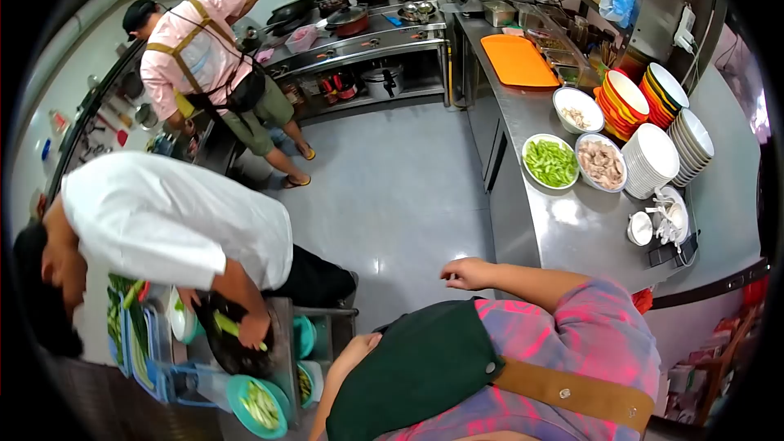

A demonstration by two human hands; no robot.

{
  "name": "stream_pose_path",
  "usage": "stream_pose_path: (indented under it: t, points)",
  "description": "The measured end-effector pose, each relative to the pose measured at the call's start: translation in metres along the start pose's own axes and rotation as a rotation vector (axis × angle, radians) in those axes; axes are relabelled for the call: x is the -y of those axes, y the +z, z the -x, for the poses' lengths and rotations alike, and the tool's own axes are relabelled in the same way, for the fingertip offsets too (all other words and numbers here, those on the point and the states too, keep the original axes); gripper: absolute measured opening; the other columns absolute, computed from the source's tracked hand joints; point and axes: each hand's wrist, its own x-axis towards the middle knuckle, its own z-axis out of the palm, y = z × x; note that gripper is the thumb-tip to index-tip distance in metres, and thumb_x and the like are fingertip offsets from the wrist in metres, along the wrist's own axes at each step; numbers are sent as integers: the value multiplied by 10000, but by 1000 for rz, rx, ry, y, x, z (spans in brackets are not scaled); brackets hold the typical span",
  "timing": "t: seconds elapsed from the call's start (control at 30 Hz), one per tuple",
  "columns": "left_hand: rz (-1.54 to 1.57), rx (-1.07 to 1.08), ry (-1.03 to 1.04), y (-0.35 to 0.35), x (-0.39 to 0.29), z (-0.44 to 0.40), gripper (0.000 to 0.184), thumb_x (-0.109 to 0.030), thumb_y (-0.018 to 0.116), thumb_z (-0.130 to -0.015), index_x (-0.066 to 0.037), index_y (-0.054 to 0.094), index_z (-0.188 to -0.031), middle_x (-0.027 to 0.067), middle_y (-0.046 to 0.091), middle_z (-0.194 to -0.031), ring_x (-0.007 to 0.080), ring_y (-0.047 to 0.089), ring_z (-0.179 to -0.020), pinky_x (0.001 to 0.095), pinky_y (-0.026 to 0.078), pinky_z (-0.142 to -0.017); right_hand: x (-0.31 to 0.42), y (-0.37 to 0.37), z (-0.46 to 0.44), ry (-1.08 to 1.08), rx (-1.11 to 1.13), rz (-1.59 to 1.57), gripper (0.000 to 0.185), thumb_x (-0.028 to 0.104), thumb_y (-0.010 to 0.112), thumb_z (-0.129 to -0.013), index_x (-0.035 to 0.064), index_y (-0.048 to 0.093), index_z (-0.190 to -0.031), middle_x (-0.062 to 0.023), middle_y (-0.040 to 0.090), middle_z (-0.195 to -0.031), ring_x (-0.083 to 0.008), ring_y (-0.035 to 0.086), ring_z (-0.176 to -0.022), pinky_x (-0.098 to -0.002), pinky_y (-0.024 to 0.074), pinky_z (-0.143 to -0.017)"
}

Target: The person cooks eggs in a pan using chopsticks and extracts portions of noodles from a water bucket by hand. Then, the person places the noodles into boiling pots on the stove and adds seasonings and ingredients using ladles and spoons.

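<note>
My right hand [467, 273] hangs in front of me over the grey floor, between my green apron [416, 367] and the steel counter. Its fingers are loosely curled with a gap between them, and nothing shows in it. My left hand [362, 348] is at the apron's left edge. Most of its fingers are hidden or run together, so their grip is unclear. Left of it, a co-worker in a white shirt [175, 212] bends over a dark round board [224, 351] with both hands on it, around a green vegetable piece [227, 325].
On the steel counter [563, 237] stand bowls of chopped green vegetable [550, 162] and pale meat [601, 162], stacked bowls [652, 159] and an orange tray [518, 61]. A teal bowl [258, 404] is at lower left. Another person [208, 65] stands near the stove [359, 41].
</note>
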Motion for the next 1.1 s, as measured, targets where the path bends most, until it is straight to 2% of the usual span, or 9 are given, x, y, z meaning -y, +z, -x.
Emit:
stream_pose_path:
  t: [0.03,0.1,0.17,0.23,0.4,0.53,0.63,0.87,1.1]
  points:
    - [-307,0,74,-28,-31,-3,312,-283,481,-816,-5,592,-903,226,580,-803,343,578,-767,356,440,-695,0,-6,-9,101,-46,8,227,223,540,-770,87,540,-952,-78,586,-903,-229,576,-758,-342,449,-664]
    - [-439,-115,249,-65,-61,-36,267,-251,499,-790,-5,600,-804,193,587,-734,340,570,-707,377,438,-642,1,-19,-21,137,-101,-33,221,216,546,-764,85,545,-943,-83,583,-895,-221,577,-751,-335,453,-658]
    - [-374,-131,176,-96,-100,-89,244,-248,501,-787,-28,607,-793,160,597,-726,317,573,-699,364,443,-631,-16,-40,-30,172,-156,-57,216,209,552,-759,83,551,-934,-87,581,-886,-213,577,-744,-328,456,-652]
    - [-462,-241,344,-114,-133,-139,199,-187,520,-789,-4,593,-808,117,598,-662,212,572,-602,305,443,-583,-44,-51,-43,245,-349,-72,211,192,572,-743,78,557,-920,-91,568,-873,-203,573,-723,-312,459,-638]
    - [-424,-100,366,-150,-190,-279,189,-205,523,-781,-44,596,-848,123,606,-731,252,577,-674,333,447,-616,-102,-104,-80,457,-694,-16,206,95,610,-702,69,556,-899,-77,508,-816,-211,540,-632,-312,448,-584]
    - [-618,-106,325,-191,-210,-385,193,-224,539,-764,-64,597,-857,130,611,-781,276,584,-743,349,455,-658,-169,-171,-138,553,-726,-36,182,98,599,-710,65,557,-884,-81,506,-794,-218,529,-616,-314,445,-581]
    - [-528,-76,220,-237,-238,-441,208,-233,554,-754,-53,594,-850,132,613,-785,273,587,-746,342,459,-667,-205,-252,-200,480,-764,-57,170,98,588,-716,61,558,-879,-90,506,-780,-230,532,-617,-317,444,-579]
    - [-284,-254,283,-353,-274,-593,228,-240,570,-759,-39,593,-864,141,614,-819,292,588,-754,348,462,-674,-288,-450,-368,293,-826,146,124,92,578,-723,50,562,-839,-106,535,-805,-243,553,-680,-331,445,-602]
    - [-517,-121,353,-468,-376,-741,218,-227,569,-764,-36,585,-867,162,604,-817,321,577,-750,364,454,-670,-359,-589,-519,310,-1074,73,101,121,591,-741,30,576,-781,-103,554,-731,-251,543,-648,-305,436,-585]
